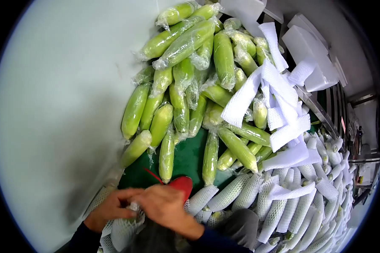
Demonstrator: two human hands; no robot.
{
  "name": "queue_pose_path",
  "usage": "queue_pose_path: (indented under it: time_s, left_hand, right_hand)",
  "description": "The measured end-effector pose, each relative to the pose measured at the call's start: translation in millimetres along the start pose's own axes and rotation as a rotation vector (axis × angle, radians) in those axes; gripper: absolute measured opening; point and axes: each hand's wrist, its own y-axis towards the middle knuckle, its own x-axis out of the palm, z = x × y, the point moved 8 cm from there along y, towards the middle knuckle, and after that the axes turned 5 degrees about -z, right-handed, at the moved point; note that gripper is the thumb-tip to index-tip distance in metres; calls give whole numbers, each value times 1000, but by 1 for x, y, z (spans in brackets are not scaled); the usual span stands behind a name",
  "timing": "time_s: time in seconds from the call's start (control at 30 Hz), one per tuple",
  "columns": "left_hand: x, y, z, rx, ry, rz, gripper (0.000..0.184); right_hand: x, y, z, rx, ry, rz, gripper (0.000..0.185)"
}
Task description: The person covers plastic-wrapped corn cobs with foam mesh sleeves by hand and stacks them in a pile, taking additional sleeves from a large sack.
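Note:
At the lower left, my left hand [112,207] has its fingers curled round a vegetable in a white foam net [124,232]. Beside it my right hand [164,206] is closed over the vegetable's upper end, where some clear film shows between the hands. What the right fingertips pinch is hidden. Just beyond my right hand is a red object [182,185] on the green surface [188,158]. Green vegetables wrapped in clear film [166,156] lie in a heap above the hands.
White foam net sleeves [283,92] lie over the heap's right side. Many net-covered vegetables [278,215] fill the lower right. White foam boxes [308,55] stand at the upper right, near a metal rail. A pale wall [59,105] borders the left.

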Motion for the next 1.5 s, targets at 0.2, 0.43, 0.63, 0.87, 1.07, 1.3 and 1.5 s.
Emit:
queue_pose_path:
  time_s: [0.2,0.43,0.63,0.87,1.07,1.3,1.5]
  left_hand:
    - [-1,-61,-103,-446,806,-66,23]
    - [-22,22,32,233,599,601,19]
    - [-4,70,88,460,155,606,30]
    - [34,71,24,321,-80,755,32]
    - [9,59,16,337,139,889,24]
    - [-35,66,3,277,-782,425,43]
    - [-30,61,-43,242,-855,144,45]
  right_hand:
    - [-169,60,135,305,-837,189,83]
    - [-183,73,122,108,-536,317,24]
    - [-22,-22,66,887,1299,-23,39]
    - [30,-45,96,930,652,374,31]
    - [38,-34,101,767,535,280,34]
    - [90,-45,116,1182,1616,-120,40]
    - [53,21,137,904,1653,-235,22]
